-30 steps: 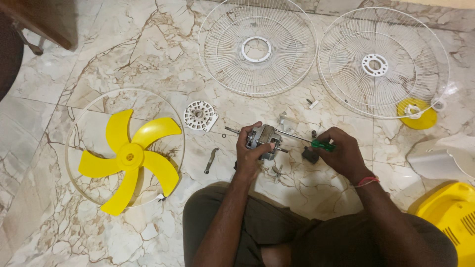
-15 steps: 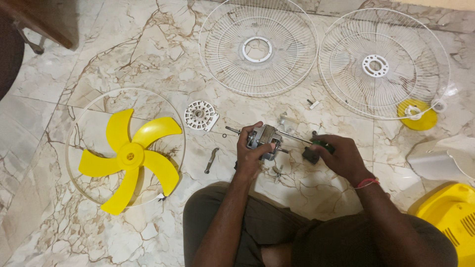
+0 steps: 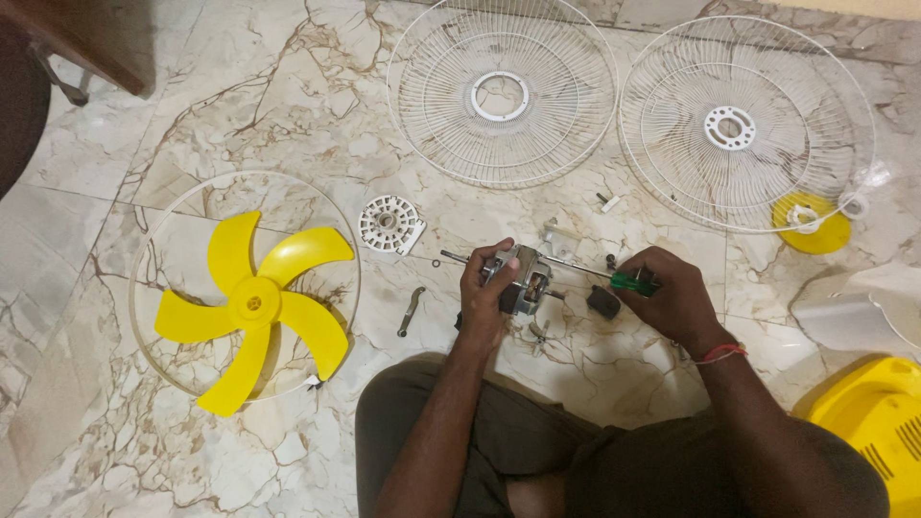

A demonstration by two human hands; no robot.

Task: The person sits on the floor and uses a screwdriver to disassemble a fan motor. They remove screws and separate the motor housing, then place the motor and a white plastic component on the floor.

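My left hand [image 3: 484,293] grips a small metal fan motor [image 3: 523,280] with a shaft sticking out to the left, held just above the marble floor. My right hand [image 3: 672,295] is closed on a green-handled screwdriver [image 3: 633,281] whose thin shank points left into the motor. A small black part [image 3: 602,302] lies on the floor just below the screwdriver handle.
A yellow fan blade [image 3: 254,305] lies inside a thin ring at the left. Two white wire fan guards [image 3: 504,91] [image 3: 743,125] rest at the top. Also around: a white round plate [image 3: 389,223], a yellow cap [image 3: 811,225], a yellow housing [image 3: 878,432], small loose metal parts [image 3: 411,312].
Both hands stay on the motor and screwdriver; the screwdriver hand shifted slightly. Otherwise nothing on the floor has moved.
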